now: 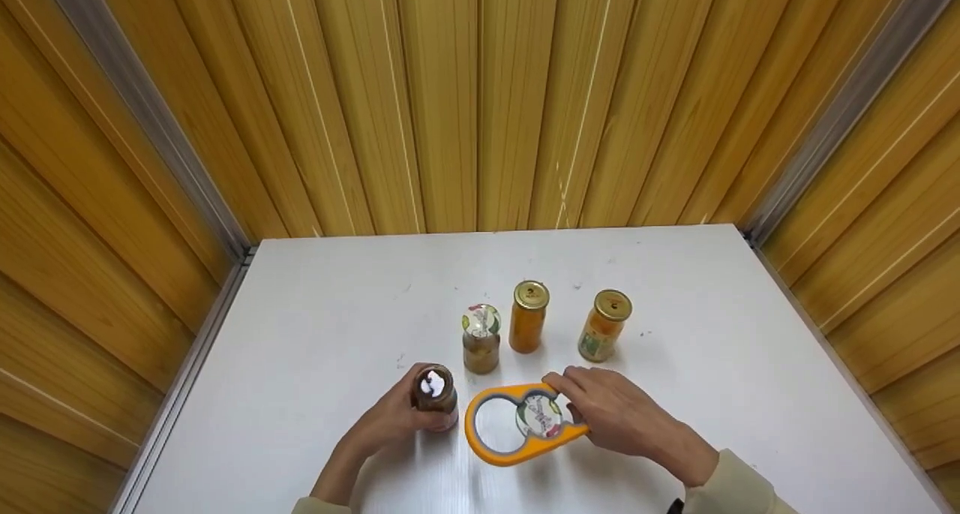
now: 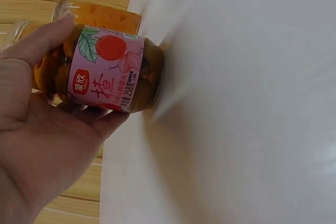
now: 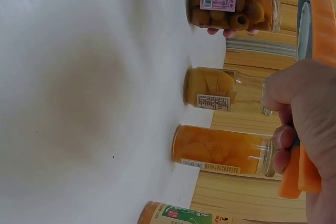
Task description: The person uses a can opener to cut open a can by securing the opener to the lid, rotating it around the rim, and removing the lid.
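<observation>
My left hand (image 1: 390, 416) grips a glass jar (image 2: 107, 69) of dark round fruit with a pink label, fingers and thumb wrapped round its side. The jar stands upright on the white table, its glass mouth uncovered and shiny in the head view. My right hand (image 1: 619, 409) holds an orange jar opener (image 1: 501, 458) with grey-lined openings, above the table and just right of that jar. A printed white lid (image 1: 538, 415) sits in the opener's hole nearer the hand. In the right wrist view, the right fingers (image 3: 283, 137) curl round the opener's handles.
Behind the hands stand a jar of pale fruit (image 1: 481, 355) with a printed lid, a tall orange jar (image 1: 527, 326) with a gold lid, and a labelled orange jar (image 1: 600, 334) farther right. The white table (image 1: 337, 296) meets wood-patterned walls (image 1: 442, 109) at its back and sides.
</observation>
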The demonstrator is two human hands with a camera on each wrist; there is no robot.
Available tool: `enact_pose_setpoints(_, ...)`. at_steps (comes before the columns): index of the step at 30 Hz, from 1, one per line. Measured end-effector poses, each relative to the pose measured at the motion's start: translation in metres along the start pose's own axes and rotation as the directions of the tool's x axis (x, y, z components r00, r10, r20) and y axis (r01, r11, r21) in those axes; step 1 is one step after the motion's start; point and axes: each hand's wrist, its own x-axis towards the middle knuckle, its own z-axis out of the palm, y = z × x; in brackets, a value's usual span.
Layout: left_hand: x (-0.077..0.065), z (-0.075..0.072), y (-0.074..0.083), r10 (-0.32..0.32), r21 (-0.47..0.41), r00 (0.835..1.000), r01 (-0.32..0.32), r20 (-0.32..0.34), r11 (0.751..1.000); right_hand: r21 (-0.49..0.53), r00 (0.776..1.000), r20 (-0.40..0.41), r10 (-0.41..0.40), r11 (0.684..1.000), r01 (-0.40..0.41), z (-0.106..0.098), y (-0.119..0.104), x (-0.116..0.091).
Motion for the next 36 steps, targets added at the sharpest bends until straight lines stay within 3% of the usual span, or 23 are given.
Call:
enact_pose_setpoints(5, -0.001, -0.011, 0.000, -0.014, 0.039, 0.999, 0.016, -0.051, 0.999, 0.014, 1.000, 0.001, -0.005, 1.000, 0.005, 0.003, -0.001, -0.002)
enact_pose_setpoints(13, 0.002, -0.030, -0.003, -0.053, 0.004, 0.990, 0.054, -0.130, 0.999, 0.025, 1.000, -0.017, -0.020, 0.999, 0.021, 0.003, -0.002, -0.003)
enact_pose_setpoints(20, 0.010, -0.042, -0.004, -0.110, 0.027, 0.957, 0.122, -0.270, 0.992, 0.028, 1.000, 0.004, 0.000, 1.000, 0.000, 0.007, 0.000, -0.004)
enact_pose_setpoints(29, 0.028, -0.052, -0.013, -0.128, -0.036, 0.917, 0.124, -0.379, 0.992, 0.046, 0.999, 0.044, 0.027, 0.999, -0.029, 0.006, 0.001, -0.004)
enact_pose_setpoints(36, 0.042, -0.060, -0.015, -0.130, -0.039, 0.885, 0.126, -0.447, 0.991, 0.041, 0.999, 0.029, 0.026, 0.999, -0.028, 0.007, 0.001, -0.008)
